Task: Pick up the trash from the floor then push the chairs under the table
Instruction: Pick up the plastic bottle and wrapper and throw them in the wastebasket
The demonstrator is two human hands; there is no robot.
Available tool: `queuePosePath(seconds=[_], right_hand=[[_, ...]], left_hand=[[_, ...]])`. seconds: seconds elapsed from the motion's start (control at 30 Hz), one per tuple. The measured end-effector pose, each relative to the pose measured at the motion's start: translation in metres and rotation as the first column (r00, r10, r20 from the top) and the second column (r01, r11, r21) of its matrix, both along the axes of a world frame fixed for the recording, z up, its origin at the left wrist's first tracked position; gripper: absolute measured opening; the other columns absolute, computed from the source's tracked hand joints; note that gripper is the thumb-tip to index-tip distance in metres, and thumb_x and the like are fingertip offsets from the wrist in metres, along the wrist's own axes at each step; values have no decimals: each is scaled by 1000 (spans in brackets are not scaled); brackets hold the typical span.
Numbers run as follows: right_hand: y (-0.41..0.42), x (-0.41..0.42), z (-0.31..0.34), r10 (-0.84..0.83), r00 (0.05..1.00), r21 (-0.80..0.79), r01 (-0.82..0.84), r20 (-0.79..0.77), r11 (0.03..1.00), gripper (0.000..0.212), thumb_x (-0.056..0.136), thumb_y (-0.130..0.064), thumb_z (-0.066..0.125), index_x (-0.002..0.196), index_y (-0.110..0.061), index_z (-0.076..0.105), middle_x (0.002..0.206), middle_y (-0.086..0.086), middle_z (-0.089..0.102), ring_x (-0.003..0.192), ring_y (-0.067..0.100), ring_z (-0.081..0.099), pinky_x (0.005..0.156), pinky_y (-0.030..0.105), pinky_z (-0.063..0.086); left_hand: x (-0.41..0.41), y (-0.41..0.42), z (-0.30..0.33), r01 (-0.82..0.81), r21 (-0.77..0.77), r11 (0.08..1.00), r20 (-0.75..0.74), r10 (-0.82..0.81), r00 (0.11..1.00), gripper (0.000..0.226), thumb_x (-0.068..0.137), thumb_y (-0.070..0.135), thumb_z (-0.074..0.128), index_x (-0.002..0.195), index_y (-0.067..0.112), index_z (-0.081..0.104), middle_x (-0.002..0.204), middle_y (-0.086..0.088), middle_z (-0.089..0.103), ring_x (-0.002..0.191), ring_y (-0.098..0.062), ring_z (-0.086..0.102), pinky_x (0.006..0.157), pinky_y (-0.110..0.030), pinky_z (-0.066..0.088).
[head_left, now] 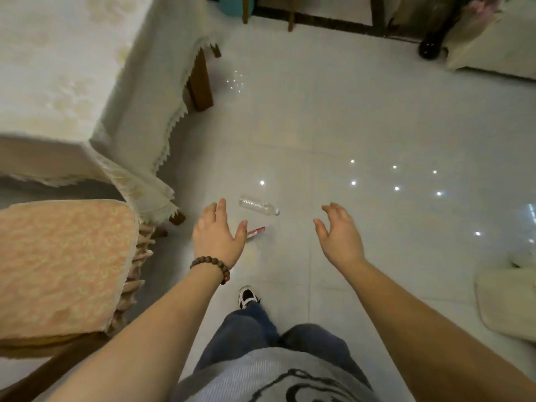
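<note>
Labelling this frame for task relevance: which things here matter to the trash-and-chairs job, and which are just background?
Job:
- bottle, lying on the floor
- red wrapper, beside the left hand
- chair, pulled out from the table
- right hand, open, holding nothing

Background:
- dark vase
- white cabinet
- white cushion
- bead bracelet

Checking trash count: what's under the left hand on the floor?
A red wrapper pokes out past the left hand's thumb; its remainder is hidden. The clear bottle lies uncovered beyond it.
</note>
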State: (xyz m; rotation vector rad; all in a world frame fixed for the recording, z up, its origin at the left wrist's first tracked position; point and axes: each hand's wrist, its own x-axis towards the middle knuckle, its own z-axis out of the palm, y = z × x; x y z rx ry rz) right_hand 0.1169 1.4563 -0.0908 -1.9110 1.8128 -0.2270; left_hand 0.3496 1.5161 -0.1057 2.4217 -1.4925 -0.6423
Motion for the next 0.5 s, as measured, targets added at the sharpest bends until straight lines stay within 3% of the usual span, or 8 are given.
queuePosePath(seconds=[0.3,0.5], right_hand=[[-153,11,-26,332,943,75,-333,29,940,43,96,-29,48,135,-9,46,147,12,38,135,25,34,110,34,27],[-243,14,-61,665,746,181,-660,40,729,44,97,-29,46,137,-10,44,148,11,38,135,24,34,110,33,27]], left_hand=[[-25,-78,-8,-301,69,951,6,301,953,68,94,51,43,149,17,22,155,-9,25,142,-28,22,116,-43,21],[-77,-114,-35,-609,105,786,44,608,792,67,93,50,45,148,18,23,154,-9,27,141,-28,23,114,-42,22]])
